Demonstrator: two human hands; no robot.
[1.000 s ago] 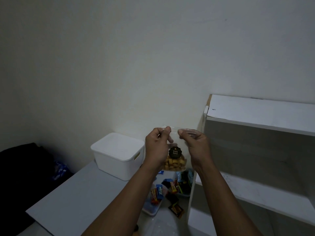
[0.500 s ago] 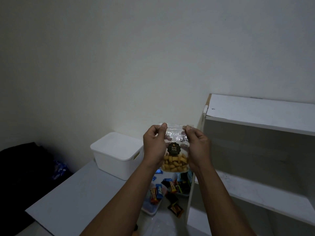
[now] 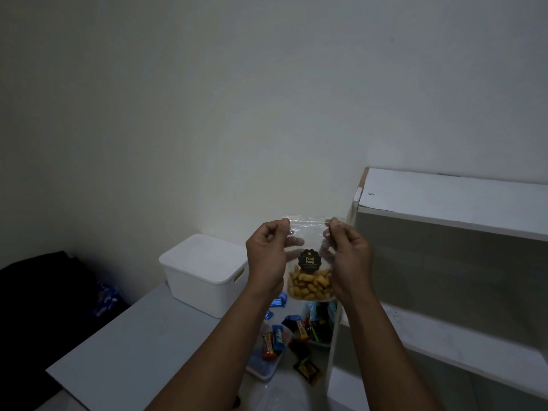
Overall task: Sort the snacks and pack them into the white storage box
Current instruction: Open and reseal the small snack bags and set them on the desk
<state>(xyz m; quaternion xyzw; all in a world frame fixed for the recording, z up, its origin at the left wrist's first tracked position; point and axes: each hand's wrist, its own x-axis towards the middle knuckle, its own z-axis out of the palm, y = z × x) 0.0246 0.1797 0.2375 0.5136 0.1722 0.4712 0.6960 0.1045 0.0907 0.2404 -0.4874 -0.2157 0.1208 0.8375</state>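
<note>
A: What are the hands doing?

B: Both pinch one clear bag (image 3: 308, 271) by its top edge and hold it up in the air. The left hand (image 3: 268, 258) grips the top left corner, the right hand (image 3: 347, 259) the top right, thumbs in front and fingers behind the plastic.

A: What's in the bag?

B: Small golden pieces fill its lower half, under a dark round label reading "Pang Pang".

A: And the box?

B: The box (image 3: 204, 274) stands at the table's (image 3: 133, 345) far edge, against the wall, left of the bag, with its lid on.

A: Other snacks?

B: Wrapped bars (image 3: 274, 341) lie near the table's right edge, below the bag, some on a flat tray (image 3: 262, 370). A white shelf (image 3: 444, 203) stands just right of the table.
</note>
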